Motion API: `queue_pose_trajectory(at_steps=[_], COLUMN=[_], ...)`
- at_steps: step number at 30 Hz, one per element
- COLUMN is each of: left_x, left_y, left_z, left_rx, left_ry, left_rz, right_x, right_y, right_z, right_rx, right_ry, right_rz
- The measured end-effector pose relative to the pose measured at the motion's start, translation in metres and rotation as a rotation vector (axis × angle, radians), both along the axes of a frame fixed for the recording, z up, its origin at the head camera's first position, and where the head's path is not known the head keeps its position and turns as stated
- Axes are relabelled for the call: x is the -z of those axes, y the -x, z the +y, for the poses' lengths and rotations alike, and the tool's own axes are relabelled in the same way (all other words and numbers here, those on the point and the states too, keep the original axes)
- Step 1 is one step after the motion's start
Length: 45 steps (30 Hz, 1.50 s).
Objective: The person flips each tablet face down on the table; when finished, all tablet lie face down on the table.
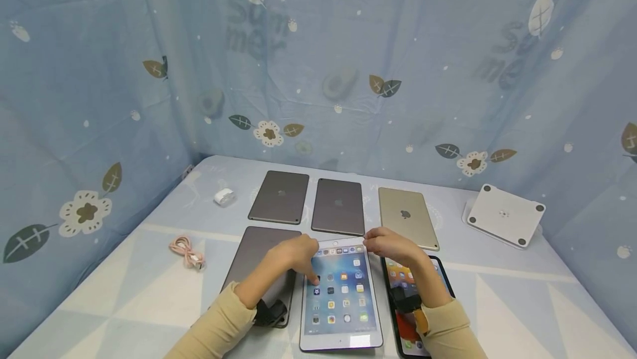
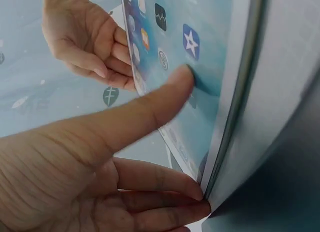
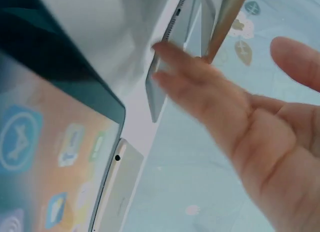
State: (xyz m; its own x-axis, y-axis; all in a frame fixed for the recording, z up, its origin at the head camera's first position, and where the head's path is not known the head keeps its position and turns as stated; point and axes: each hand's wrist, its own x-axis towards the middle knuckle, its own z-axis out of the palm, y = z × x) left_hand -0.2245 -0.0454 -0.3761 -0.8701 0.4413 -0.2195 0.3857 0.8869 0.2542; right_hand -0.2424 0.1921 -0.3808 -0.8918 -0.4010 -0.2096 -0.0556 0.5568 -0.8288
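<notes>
Near the table's front middle lies a white-framed tablet [image 1: 343, 298], its lit screen full of app icons facing up. My left hand [image 1: 293, 256] pinches its upper left edge, thumb [image 2: 175, 86] on the screen and fingers [image 2: 165, 179] tucked beneath the edge. At the upper right corner is my right hand [image 1: 393, 245], fingertips right by the edge. In the right wrist view its fingers [image 3: 200, 91] reach out fairly straight, with the thumb held apart. Under my left forearm sits a dark grey tablet [image 1: 264, 248], back up. Beneath my right forearm, a black-framed tablet [image 1: 440, 265] shows a lit screen.
Two grey tablets [image 1: 281, 196] and a gold tablet [image 1: 405, 215] lie back up behind the hands. At left are a white charger [image 1: 224, 197] and a pink cable [image 1: 186, 251]. A white stand [image 1: 505, 215] sits back right, before a blue curtain [image 1: 318, 71].
</notes>
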Motion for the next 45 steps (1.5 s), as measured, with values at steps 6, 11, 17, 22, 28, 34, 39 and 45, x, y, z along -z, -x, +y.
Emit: queue_pose_trajectory(at_steps=[6, 11, 17, 22, 28, 34, 39, 45], left_x=[-0.001, -0.003, -0.003, 0.004, 0.009, 0.013, 0.015, 0.015], left_y=[0.005, 0.009, 0.009, 0.011, 0.011, 0.009, 0.007, 0.007], left_z=[-0.005, -0.006, -0.002, 0.004, 0.012, 0.02, 0.024, 0.023], left_rx=[0.039, 0.089, 0.148, 0.146, 0.164, 0.159, 0.155, 0.153], left_ry=[-0.005, -0.058, -0.144, -0.23, -0.289, -0.313, -0.319, -0.316], left_rz=[-0.078, -0.103, -0.059, -0.074, -0.076, -0.056, -0.042, -0.047], right_x=[-0.01, -0.02, -0.027, -0.034, -0.043, -0.051, -0.053, -0.054], right_y=[0.002, -0.002, -0.006, -0.01, -0.013, -0.016, -0.018, -0.02], right_z=[0.005, 0.005, 0.006, 0.011, 0.015, 0.017, 0.016, 0.012], right_rx=[-0.084, -0.126, -0.126, -0.124, -0.141, -0.155, -0.167, -0.162], right_ry=[0.204, 0.253, 0.253, 0.247, 0.22, 0.18, 0.168, 0.156], right_rz=[-0.094, -0.071, -0.045, -0.007, 0.026, 0.07, 0.098, 0.115])
